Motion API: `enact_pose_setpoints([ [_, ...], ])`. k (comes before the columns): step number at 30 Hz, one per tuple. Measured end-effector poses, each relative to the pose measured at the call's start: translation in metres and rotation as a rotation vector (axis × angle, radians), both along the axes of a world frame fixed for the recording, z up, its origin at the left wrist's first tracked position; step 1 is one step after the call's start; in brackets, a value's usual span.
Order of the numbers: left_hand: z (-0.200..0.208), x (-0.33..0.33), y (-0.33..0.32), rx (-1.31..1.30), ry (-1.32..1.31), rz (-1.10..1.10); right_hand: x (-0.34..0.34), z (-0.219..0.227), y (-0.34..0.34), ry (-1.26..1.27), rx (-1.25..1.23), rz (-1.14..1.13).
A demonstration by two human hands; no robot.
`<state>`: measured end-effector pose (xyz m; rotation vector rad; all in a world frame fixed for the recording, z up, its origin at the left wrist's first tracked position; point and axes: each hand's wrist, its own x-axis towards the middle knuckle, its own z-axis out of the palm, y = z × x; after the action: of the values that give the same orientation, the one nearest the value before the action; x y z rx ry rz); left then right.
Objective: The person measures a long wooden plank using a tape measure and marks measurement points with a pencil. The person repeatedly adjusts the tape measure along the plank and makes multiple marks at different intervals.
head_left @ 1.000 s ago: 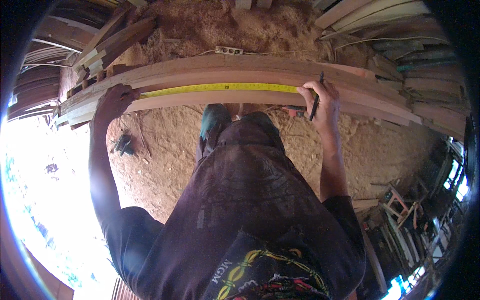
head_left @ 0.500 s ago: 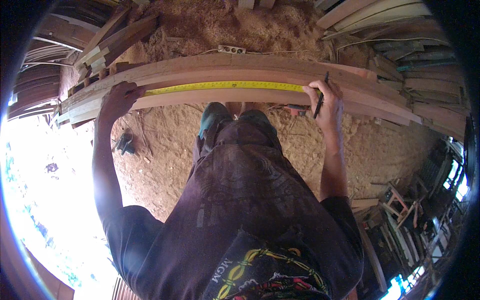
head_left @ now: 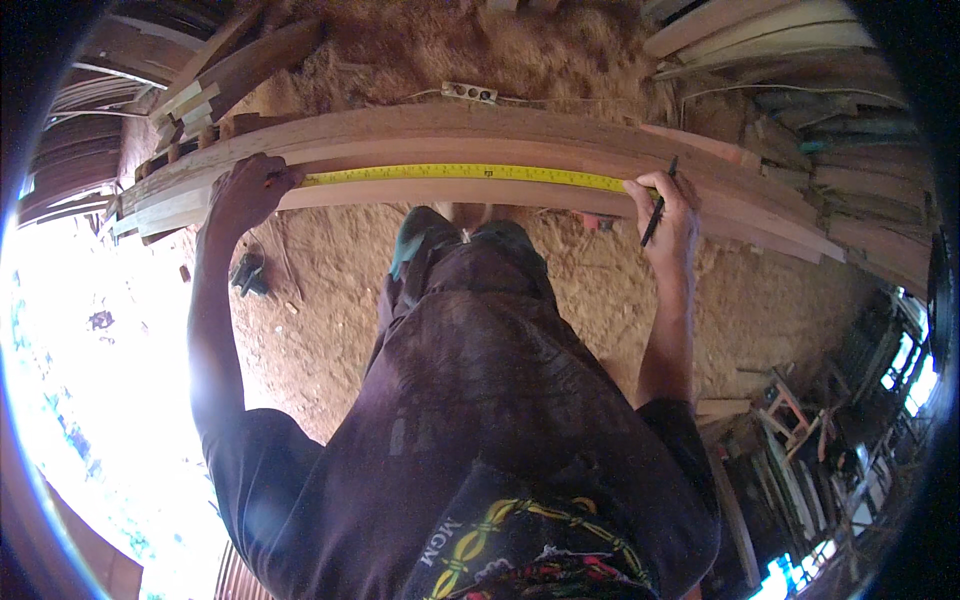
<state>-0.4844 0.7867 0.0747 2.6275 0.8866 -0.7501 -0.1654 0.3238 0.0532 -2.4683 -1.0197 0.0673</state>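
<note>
A yellow tape measure (head_left: 460, 171) is stretched along the pale wooden beams (head_left: 400, 192) in front of me. At its left end my left hand (head_left: 246, 194) is closed around the tape, with a small orange bit showing by the fingers. My right hand (head_left: 672, 218) pinches the tape's other end between thumb and fingers, over the beams' right part. A dark, thin pencil or pen (head_left: 653, 222) also sits in that hand, slanting across the fingers.
Beyond the beams, a white power strip (head_left: 470, 92) with a cable lies on sawdust. A dark power tool (head_left: 250, 273) rests on the ground at left, and a red object (head_left: 593, 220) sits just under the beams. Stacked timber (head_left: 850, 150) stands right; wooden scraps (head_left: 790, 420) lie lower right.
My right hand and its end of the tape have shifted slightly right, and the pencil or pen has tilted more. My left hand still holds the tape. The whole view has shifted a little.
</note>
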Motion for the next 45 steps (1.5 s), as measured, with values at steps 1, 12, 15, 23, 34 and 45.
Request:
enact_pose_setpoints([
  [1,0.000,0.002,-0.001,-0.020,0.004,-0.007,0.001,-0.001,0.000,0.001,-0.004,-0.006],
  [12,0.006,0.013,-0.008,0.011,0.069,0.063,0.001,0.008,0.001,0.015,-0.018,0.005],
  [15,0.004,0.012,-0.006,0.008,0.099,0.092,0.002,0.008,0.002,0.014,-0.001,0.009],
  [23,-0.002,0.003,0.000,0.003,0.012,-0.002,0.004,0.003,-0.002,0.009,0.028,0.011],
  [34,0.008,-0.018,0.027,-0.049,-0.010,0.043,-0.004,0.010,0.008,0.095,0.054,0.100],
  [45,-0.013,-0.032,0.051,-0.100,-0.031,-0.046,-0.001,0.008,0.003,-0.010,0.084,0.065],
])
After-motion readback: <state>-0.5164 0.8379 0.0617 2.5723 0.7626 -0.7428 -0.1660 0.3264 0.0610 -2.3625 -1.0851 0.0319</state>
